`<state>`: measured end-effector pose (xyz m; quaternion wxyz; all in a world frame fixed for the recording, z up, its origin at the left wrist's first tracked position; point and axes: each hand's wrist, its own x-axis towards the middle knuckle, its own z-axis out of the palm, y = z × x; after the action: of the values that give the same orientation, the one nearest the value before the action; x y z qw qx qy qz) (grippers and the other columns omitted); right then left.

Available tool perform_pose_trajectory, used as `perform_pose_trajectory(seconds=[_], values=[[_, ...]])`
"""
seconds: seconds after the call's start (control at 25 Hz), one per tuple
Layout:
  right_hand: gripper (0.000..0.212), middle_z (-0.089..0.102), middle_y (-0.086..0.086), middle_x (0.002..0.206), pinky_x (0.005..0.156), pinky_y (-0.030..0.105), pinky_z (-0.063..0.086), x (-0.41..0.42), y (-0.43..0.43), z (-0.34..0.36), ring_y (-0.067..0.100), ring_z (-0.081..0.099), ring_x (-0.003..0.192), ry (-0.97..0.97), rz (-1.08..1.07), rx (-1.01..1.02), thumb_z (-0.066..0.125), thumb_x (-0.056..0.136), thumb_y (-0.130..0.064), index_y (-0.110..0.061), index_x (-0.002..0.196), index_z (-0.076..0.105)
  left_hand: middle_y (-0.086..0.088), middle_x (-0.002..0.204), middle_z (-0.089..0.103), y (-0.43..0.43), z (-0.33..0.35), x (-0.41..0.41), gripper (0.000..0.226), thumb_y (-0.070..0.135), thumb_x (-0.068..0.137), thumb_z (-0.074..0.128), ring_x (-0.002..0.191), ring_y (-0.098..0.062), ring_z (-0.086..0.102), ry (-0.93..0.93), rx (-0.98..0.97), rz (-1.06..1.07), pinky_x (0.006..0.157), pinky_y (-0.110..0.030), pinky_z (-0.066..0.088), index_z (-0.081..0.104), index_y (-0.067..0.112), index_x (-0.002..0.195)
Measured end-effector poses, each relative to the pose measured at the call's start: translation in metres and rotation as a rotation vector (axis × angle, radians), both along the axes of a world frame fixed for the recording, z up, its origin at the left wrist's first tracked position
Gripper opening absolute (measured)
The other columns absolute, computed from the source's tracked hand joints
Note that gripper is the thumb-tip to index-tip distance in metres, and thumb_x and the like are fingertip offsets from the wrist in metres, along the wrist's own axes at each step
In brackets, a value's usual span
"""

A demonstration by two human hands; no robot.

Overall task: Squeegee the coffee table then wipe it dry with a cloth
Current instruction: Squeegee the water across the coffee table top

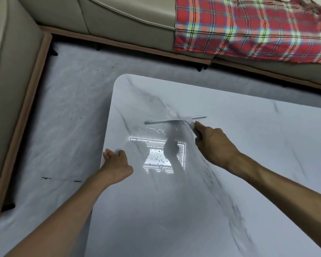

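**Forearm and Hand Positions**

Left forearm (pixel 63 216) and right forearm (pixel 285 186) enter from the bottom edge. The left hand (pixel 117 164) grips the left edge of the coffee table (pixel 248 145), with the thumb on the top surface and the fingers curled over the side. The right hand (pixel 211 143) holds the squeegee (pixel 174 121) by its handle, index finger extended toward the blade. The squeegee is blurred. Its blade appears to lie on the tabletop, near the far left corner. Water droplets (pixel 157 145) show in a bright reflection (pixel 152 160) between the hands. Beyond the table are a grey floor (pixel 63 108), a beige sofa (pixel 119 19) and a red plaid blanket (pixel 248 28) draped over the sofa.
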<state>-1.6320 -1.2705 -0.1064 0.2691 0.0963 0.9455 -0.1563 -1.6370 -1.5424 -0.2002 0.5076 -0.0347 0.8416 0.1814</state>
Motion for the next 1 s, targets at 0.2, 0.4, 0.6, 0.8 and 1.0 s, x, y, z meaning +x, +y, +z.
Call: perform_pose_trajectory(seconds=[0.2,0.4,0.6,0.8,1.0], values=[[0.043,0.064,0.023,0.11,0.076,0.043,0.045,-0.094,-0.044,-0.021,0.044,0.055,0.095,0.178,0.219,-0.032,0.038,0.101,-0.03,-0.019,0.142,0.033,-0.028,0.155,-0.022,-0.001,0.004,0.002,0.062,0.007,0.084,0.044,0.147,-0.034,-0.018,-0.025,0.011,0.012,0.115,-0.044,0.031,0.022,0.0,0.142],[0.043,0.062,0.021,0.11,0.066,0.037,0.036,-0.104,-0.093,-0.05,0.037,0.053,0.083,0.176,0.356,0.008,0.035,0.101,-0.029,-0.026,0.144,0.03,-0.026,0.157,-0.018,-0.011,0.002,0.005,0.055,0.004,0.084,0.045,0.148,-0.028,-0.019,-0.018,0.044,0.015,0.117,-0.04,0.027,0.029,-0.001,0.136],[0.048,0.062,0.01,0.097,0.064,0.037,0.04,-0.016,-0.054,-0.039,0.038,0.061,0.086,0.073,0.385,0.028,0.032,0.102,-0.031,-0.038,0.147,0.02,-0.024,0.157,-0.018,-0.014,0.003,0.011,0.053,0.003,0.084,0.043,0.148,-0.029,-0.017,-0.008,0.051,0.037,0.117,-0.04,0.027,0.029,-0.001,0.135],[0.043,0.06,0.001,0.08,0.06,0.038,0.048,0.045,0.002,-0.002,0.034,0.06,0.072,0.05,0.378,0.114,0.029,0.1,-0.037,-0.043,0.142,0.026,-0.01,0.104,0.059,-0.037,0.004,0.032,0.02,0.006,0.084,0.05,0.076,-0.02,0.057,0.339,0.035,0.297,0.064,-0.03,0.049,0.042,0.016,0.098],[0.043,0.056,-0.002,0.086,0.062,0.033,0.035,0.009,-0.059,-0.013,0.032,0.061,0.087,0.157,0.455,-0.038,0.031,0.101,-0.042,-0.048,0.144,0.024,0.002,0.072,0.057,-0.062,0.008,0.042,0.024,0.003,0.081,0.064,0.066,-0.017,0.058,0.607,0.068,0.593,0.051,-0.019,0.04,0.045,0.017,0.081]])
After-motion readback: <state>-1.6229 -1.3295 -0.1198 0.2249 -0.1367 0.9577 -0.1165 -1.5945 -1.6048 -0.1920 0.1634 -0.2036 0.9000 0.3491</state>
